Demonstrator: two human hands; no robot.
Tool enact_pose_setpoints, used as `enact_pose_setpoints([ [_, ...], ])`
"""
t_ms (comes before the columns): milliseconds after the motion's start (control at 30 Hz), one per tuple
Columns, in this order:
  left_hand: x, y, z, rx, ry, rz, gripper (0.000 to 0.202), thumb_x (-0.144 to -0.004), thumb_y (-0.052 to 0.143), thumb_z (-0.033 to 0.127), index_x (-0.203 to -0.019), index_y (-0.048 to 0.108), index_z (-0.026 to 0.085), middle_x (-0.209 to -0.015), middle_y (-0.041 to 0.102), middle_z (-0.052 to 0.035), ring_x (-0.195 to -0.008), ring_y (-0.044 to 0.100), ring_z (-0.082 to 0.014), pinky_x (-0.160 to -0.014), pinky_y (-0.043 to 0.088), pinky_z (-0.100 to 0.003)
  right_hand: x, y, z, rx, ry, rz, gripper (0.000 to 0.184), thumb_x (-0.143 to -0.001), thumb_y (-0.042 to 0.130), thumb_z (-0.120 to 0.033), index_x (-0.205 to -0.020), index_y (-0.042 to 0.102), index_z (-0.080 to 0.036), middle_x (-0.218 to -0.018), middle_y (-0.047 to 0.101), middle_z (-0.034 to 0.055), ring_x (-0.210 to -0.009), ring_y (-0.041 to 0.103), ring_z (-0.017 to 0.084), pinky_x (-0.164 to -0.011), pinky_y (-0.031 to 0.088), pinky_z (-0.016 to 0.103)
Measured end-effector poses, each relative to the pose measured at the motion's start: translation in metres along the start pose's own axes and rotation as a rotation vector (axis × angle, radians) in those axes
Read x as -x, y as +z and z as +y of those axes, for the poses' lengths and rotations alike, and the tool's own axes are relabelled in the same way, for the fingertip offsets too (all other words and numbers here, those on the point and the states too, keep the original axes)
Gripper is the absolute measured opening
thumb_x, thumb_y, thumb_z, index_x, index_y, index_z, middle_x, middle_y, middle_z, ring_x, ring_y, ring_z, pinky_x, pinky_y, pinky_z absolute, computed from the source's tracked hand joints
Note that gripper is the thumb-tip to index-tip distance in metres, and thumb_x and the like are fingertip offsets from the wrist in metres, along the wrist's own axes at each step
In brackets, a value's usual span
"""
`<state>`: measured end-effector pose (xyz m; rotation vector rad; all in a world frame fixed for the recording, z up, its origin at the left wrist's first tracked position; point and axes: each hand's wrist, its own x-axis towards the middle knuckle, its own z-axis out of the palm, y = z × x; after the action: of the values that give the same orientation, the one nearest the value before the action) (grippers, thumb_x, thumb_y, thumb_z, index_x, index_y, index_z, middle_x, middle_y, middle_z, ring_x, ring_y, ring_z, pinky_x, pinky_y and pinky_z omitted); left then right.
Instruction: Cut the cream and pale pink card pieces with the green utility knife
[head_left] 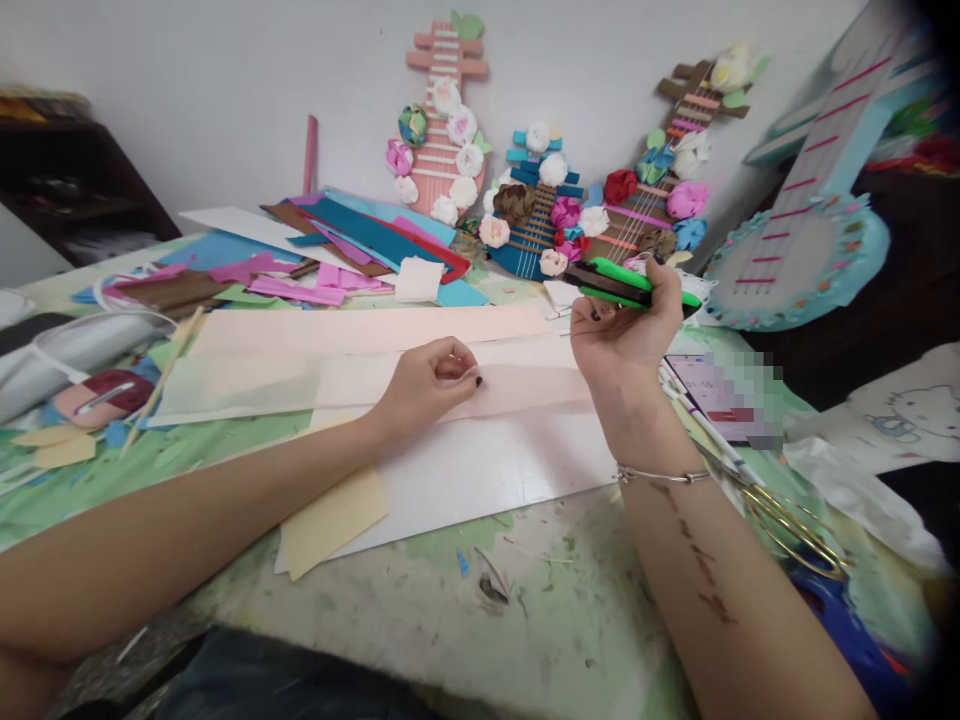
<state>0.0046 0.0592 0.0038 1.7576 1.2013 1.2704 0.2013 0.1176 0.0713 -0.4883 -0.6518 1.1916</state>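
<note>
Left hand (431, 385): loosely clenched, knuckles resting on the pink sheet (360, 335), grasping nothing that shows.
Right hand (622, 325): raised, grasping the green cutter (626, 285) crosswise.
Pink sheet: under the left hand, flat on the white board (487, 465); no cut visible.
Scissors (787, 520): beside the right forearm, untouched.
Paper guitars (446, 130): beyond both hands, flower-decked, seemingly finished.
Progress: judged barely begun on this sheet.

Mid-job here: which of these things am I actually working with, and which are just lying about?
In hand: green tool in right hand; pink paper sheet under left hand; white board beneath.
Lying about: scissors; coloured paper scraps; flowered paper guitars.
</note>
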Motion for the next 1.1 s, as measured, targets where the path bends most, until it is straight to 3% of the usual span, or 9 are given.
enact_pose_setpoints([
  [133, -0.003, -0.001, 0.003, -0.046, 0.025, -0.040, 0.021, -0.073, 0.065, 0.022, -0.093, 0.066, 0.016, -0.080, 0.071, -0.0028, -0.074, 0.066, -0.0143, -0.074, 0.052, -0.025, 0.002, 0.002, 0.000, -0.012, 0.020, -0.016, 0.023, -0.083, 0.051, -0.030, -0.062, 0.047, -0.022, -0.048, 0.043, -0.0077, -0.036, 0.027, 0.006, -0.038, 0.028, 0.022],
  [233, -0.007, -0.002, 0.006, -0.087, 0.012, -0.048, 0.018, -0.071, 0.064, 0.022, -0.086, 0.072, 0.016, -0.084, 0.072, -0.0042, -0.076, 0.065, -0.0154, -0.074, 0.052, -0.026, 0.004, 0.003, -0.004, -0.026, 0.057, -0.021, 0.029, -0.085, 0.048, -0.030, -0.057, 0.043, -0.022, -0.045, 0.038, -0.0078, -0.034, 0.022, 0.006, -0.035, 0.023, 0.022],
  [367, -0.010, -0.004, 0.005, 0.085, -0.167, -0.038, 0.024, -0.062, 0.065, 0.018, -0.085, 0.073, 0.015, -0.079, 0.072, -0.0032, -0.071, 0.066, -0.0161, -0.067, 0.053, -0.026, 0.007, 0.002, -0.014, 0.037, 0.171, -0.156, 0.040, -0.089, 0.038, -0.031, -0.050, 0.033, -0.022, -0.042, 0.031, -0.0065, -0.032, 0.021, 0.006, -0.033, 0.021, 0.021],
  [467, -0.012, -0.008, 0.000, 0.178, -0.269, -0.010, 0.025, -0.058, 0.065, 0.015, -0.081, 0.073, 0.015, -0.073, 0.071, -0.0017, -0.066, 0.065, -0.0153, -0.061, 0.052, -0.024, 0.010, 0.002, -0.025, 0.192, 0.239, -0.355, 0.039, -0.085, 0.046, -0.024, -0.048, 0.034, -0.022, -0.041, 0.036, -0.0048, -0.036, 0.037, 0.008, -0.037, 0.033, 0.022],
  [600, -0.013, -0.016, -0.003, 0.172, -0.325, -0.006, 0.009, -0.057, 0.065, 0.016, -0.065, 0.070, 0.015, -0.060, 0.067, -0.0009, -0.054, 0.061, -0.0136, -0.049, 0.046, -0.022, 0.012, 0.004, -0.038, 0.579, 0.351, -0.639, 0.015, -0.067, 0.064, -0.005, -0.059, 0.058, -0.016, -0.056, 0.063, 0.0028, -0.053, 0.062, 0.017, -0.049, 0.048, 0.028],
  [700, -0.013, -0.019, -0.002, 0.191, -0.370, -0.019, 0.006, -0.058, 0.066, 0.018, -0.062, 0.069, 0.016, -0.055, 0.065, -0.0007, -0.046, 0.057, -0.0124, -0.042, 0.042, -0.020, 0.010, 0.002, -0.040, 0.852, 0.447, -0.518, 0.021, -0.062, 0.071, 0.000, -0.077, 0.067, -0.012, -0.056, 0.066, 0.0023, -0.039, 0.057, 0.014, -0.036, 0.041, 0.024],
  [867, -0.011, -0.021, 0.003, 0.243, -0.366, -0.040, 0.010, -0.058, 0.069, 0.022, -0.066, 0.070, 0.016, -0.059, 0.067, -0.0004, -0.049, 0.059, -0.0118, -0.043, 0.042, -0.019, -0.005, -0.014, -0.037, 1.140, 0.293, -0.368, 0.026, -0.059, 0.079, 0.000, -0.072, 0.062, -0.015, -0.041, 0.060, -0.0023, -0.024, 0.043, 0.008, -0.024, 0.030, 0.018],
  [967, -0.011, -0.021, 0.006, 0.255, -0.335, -0.036, 0.009, -0.058, 0.070, 0.020, -0.066, 0.070, 0.016, -0.062, 0.068, 0.0000, -0.054, 0.060, -0.0111, -0.049, 0.044, -0.019, -0.012, -0.023, -0.036, 1.185, 0.342, -0.321, 0.027, -0.058, 0.082, -0.003, -0.067, 0.059, -0.014, -0.042, 0.061, 0.0007, -0.024, 0.044, 0.009, -0.022, 0.029, 0.018],
  [1100, -0.012, -0.023, 0.007, 0.235, -0.234, -0.046, 0.008, -0.059, 0.071, 0.020, -0.066, 0.072, 0.016, -0.065, 0.069, -0.0010, -0.059, 0.061, -0.0119, -0.054, 0.046, -0.020, -0.014, -0.024, -0.035, 1.059, 0.368, -0.280, 0.022, -0.058, 0.081, -0.002, -0.067, 0.063, -0.012, -0.045, 0.064, 0.0037, -0.024, 0.045, 0.009, -0.021, 0.032, 0.018],
])
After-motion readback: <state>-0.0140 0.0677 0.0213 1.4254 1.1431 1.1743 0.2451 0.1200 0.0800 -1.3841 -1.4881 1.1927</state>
